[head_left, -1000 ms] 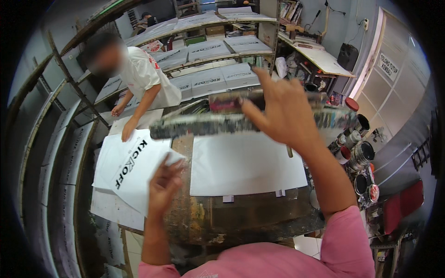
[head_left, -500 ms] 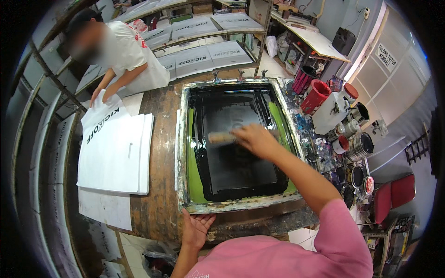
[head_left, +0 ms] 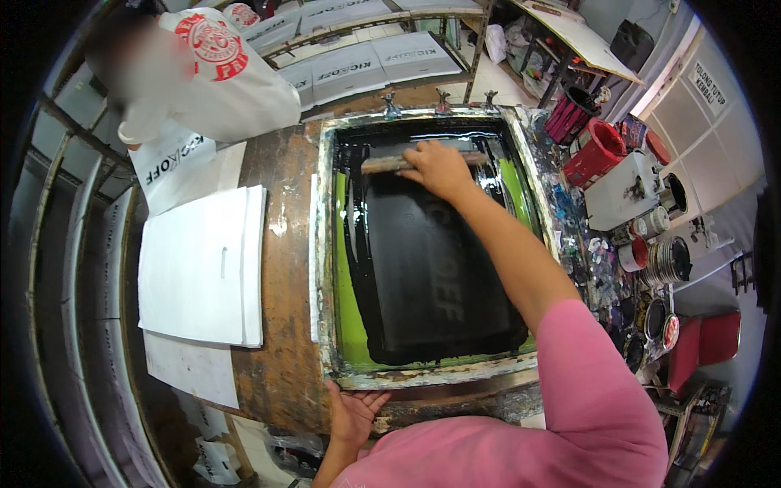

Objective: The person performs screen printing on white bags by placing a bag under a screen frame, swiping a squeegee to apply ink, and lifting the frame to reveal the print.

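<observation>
A wooden-handled squeegee (head_left: 382, 165) lies across the far part of a screen printing frame (head_left: 439, 376). My right hand (head_left: 439, 169) grips its handle from above, with the arm stretched over the screen. Black ink (head_left: 407, 342) covers most of the mesh, and pale lettering shows faintly through it. Green strips (head_left: 351, 313) run along both sides of the mesh. At the frame's near left corner, my left hand (head_left: 355, 413) rests palm up. Its fingers are stretched out at the frame's lower edge and its thumb touches the rim.
Left of the frame lies a stack of white bags (head_left: 199, 272) on the wooden table (head_left: 285, 244). A co-worker (head_left: 236, 77) holds a printed bag (head_left: 177, 167) beyond it. Ink cans and a red bucket (head_left: 596, 152) crowd the right side. Drying racks (head_left: 382, 77) stand behind.
My right hand has pushed the squeegee toward the frame's far end, uncovering the faint lettering. The co-worker has drawn the printed bag off the stack, away and to the left. My view has shifted slightly.
</observation>
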Available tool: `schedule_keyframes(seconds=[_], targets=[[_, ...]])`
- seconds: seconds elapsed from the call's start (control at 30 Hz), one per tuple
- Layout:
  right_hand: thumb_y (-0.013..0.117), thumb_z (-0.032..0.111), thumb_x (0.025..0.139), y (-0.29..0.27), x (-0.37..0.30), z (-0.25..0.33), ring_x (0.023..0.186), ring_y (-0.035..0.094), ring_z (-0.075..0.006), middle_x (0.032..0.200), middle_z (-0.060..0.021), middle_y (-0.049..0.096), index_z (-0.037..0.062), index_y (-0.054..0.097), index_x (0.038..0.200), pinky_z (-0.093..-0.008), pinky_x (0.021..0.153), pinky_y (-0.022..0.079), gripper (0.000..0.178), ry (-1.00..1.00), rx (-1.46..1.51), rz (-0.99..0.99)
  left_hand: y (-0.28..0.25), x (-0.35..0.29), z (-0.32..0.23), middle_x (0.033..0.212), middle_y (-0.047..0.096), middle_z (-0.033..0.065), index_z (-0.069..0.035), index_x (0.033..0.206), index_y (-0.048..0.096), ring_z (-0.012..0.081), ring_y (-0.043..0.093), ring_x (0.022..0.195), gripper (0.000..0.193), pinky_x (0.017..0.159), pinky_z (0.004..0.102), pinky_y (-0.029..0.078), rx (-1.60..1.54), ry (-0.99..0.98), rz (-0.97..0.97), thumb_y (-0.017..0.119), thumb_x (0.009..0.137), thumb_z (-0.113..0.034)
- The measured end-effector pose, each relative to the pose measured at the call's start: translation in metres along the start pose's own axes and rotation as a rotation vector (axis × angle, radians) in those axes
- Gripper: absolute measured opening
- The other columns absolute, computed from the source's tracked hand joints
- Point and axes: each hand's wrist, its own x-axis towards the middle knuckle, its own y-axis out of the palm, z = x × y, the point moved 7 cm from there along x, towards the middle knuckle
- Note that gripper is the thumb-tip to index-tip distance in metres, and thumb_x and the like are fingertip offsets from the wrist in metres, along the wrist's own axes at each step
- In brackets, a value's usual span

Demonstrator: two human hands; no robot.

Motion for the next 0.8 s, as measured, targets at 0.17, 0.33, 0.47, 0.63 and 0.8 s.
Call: schedule_keyframes(seconds=[0.17,0.33,0.47,0.63,0.8], targets=[[0.076,0.042,0.088,-0.039,-0.082,0.052,0.096,0.065,-0.0299,0.099,-0.0074,0.064,0.0153,0.068,0.115,-0.0447,0.073,0.057,0.039,-0.004,0.039,0.025,0.004,-0.001,-0.003,0.148,0.051,0.0259,-0.002,0.156,0.035,0.0403,0.057,0.134,0.098,0.112,0.0562,0.048,0.022,0.015,0.005,0.041,0.098,-0.081],[0.075,0.039,0.089,-0.085,-0.18,0.117,0.099,0.063,-0.032,0.103,-0.0109,0.065,0.0102,0.066,0.12,-0.0449,0.08,0.055,0.043,0.001,0.138,0.161,-0.001,0.005,0.0,0.148,0.052,0.0257,-0.004,0.157,0.034,0.039,0.058,0.132,0.098,0.11,0.0541,0.051,0.006,0.038,0.06,0.044,0.097,-0.081],[0.082,0.035,0.082,-0.123,-0.247,0.167,0.093,0.064,-0.03,0.098,-0.0095,0.064,0.0082,0.068,0.121,-0.0423,0.076,0.056,0.049,-0.017,0.174,0.175,0.005,0.002,-0.003,0.148,0.051,0.0263,-0.001,0.157,0.031,0.0391,0.056,0.134,0.099,0.113,0.0546,0.048,0.026,0.08,0.115,0.045,0.098,-0.079],[0.078,0.037,0.088,-0.138,-0.257,0.174,0.093,0.065,-0.0346,0.1,-0.0134,0.063,0.0062,0.063,0.106,-0.0455,0.074,0.057,0.039,0.072,0.261,0.334,0.012,0.001,-0.004,0.14,0.054,0.0233,-0.001,0.155,0.032,0.0377,0.058,0.13,0.097,0.113,0.0518,0.048,0.04,0.135,0.137,0.045,0.099,-0.078],[0.072,0.04,0.093,-0.166,-0.251,0.178,0.101,0.064,-0.0348,0.109,-0.015,0.061,0.0069,0.062,0.116,-0.0517,0.088,0.055,0.041,0.067,0.205,0.304,0.015,-0.003,-0.005,0.127,0.06,0.0205,0.0,0.144,0.046,0.0366,0.064,0.123,0.085,0.11,0.0511,0.051,0.006,0.176,0.137,0.045,0.102,-0.073]])
